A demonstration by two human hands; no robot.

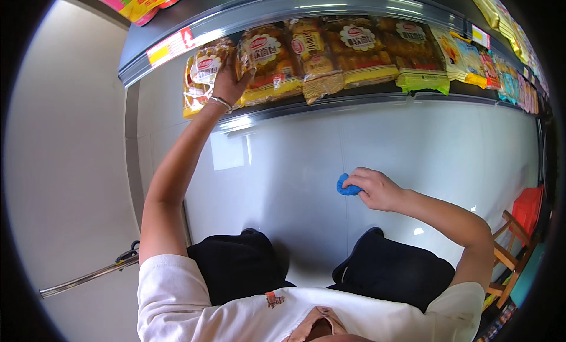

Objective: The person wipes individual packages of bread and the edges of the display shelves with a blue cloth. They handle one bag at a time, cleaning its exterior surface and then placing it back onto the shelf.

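Note:
My left hand (229, 84) reaches to the shelf, its thumb and fingers closed on the plastic wrapper where two bags of bread meet. The leftmost bag of bread (199, 82) lies left of the hand, in clear film with a yellow lower edge. A second bag of bread (268, 76) lies just right of the thumb; part of its left side is behind the hand. Which of the two the fingertips hold is hard to see. Lower and to the right, my right hand (375, 188) grips a bunched blue cloth (346, 186), held away from the shelf above the floor.
More bread bags (356, 47) line the lower shelf, then small snack packets (466, 59) at the right. A shelf edge with price labels (171, 48) runs above them. A wooden stool (507, 256) and a red bag (526, 209) stand at right; a metal rod (88, 280) juts in at left.

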